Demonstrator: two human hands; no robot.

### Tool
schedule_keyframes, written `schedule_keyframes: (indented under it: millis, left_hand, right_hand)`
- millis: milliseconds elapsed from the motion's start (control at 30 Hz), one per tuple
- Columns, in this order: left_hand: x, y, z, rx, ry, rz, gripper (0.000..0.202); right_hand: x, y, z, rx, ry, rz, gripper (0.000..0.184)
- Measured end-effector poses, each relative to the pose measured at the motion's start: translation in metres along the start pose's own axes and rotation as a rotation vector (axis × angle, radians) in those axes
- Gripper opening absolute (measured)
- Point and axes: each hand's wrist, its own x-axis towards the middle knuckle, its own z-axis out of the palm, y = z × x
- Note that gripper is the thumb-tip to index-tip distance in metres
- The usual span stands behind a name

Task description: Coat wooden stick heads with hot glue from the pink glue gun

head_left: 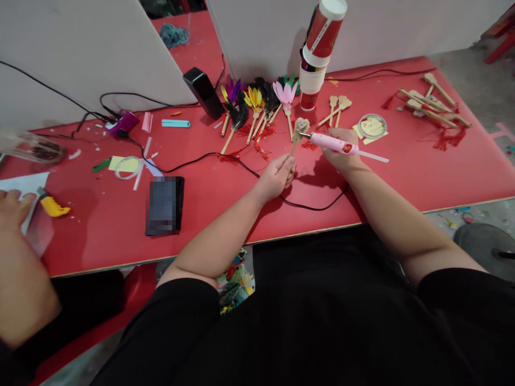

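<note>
My left hand (277,176) is closed round the thin handle of a small wooden fan stick (299,130), holding it up over the red table (382,177). My right hand (341,153) grips a pink glue gun (336,143) with a glue stick poking out of its back. The gun's tip touches the fan's head. A black cord (225,156) runs from under my hands across the table.
Feathered fans (257,107) lie in a row behind my hands, bare wooden fans (432,102) at the right. Stacked paper cups (319,53), tape rolls (372,126), a black phone (164,205) and a black box (203,91) lie about. Another person's arm (20,257) rests at the left.
</note>
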Motion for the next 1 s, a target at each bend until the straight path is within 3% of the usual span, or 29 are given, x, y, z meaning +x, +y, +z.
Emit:
schedule_keyframes:
  millis: [167, 400, 600, 833, 1000]
  left_hand:
    - [0.000, 0.002, -0.006, 0.032, -0.029, -0.007, 0.059]
    - [0.001, 0.011, -0.023, 0.084, -0.169, 0.027, 0.064]
    - [0.003, 0.014, -0.032, 0.163, -0.181, 0.028, 0.064]
    - [0.002, 0.019, -0.038, 0.224, -0.190, 0.018, 0.062]
    - [0.002, 0.023, -0.045, 0.272, -0.217, 0.002, 0.058]
  right_hand:
    - [0.001, 0.004, -0.003, -0.020, 0.020, -0.015, 0.049]
    - [0.004, 0.008, -0.004, -0.014, 0.005, -0.003, 0.050]
    - [0.005, 0.006, -0.005, -0.053, -0.029, -0.016, 0.051]
    - [0.006, 0.008, -0.007, -0.063, -0.036, -0.058, 0.040]
    - [0.008, 0.009, -0.007, -0.078, -0.044, -0.012, 0.037]
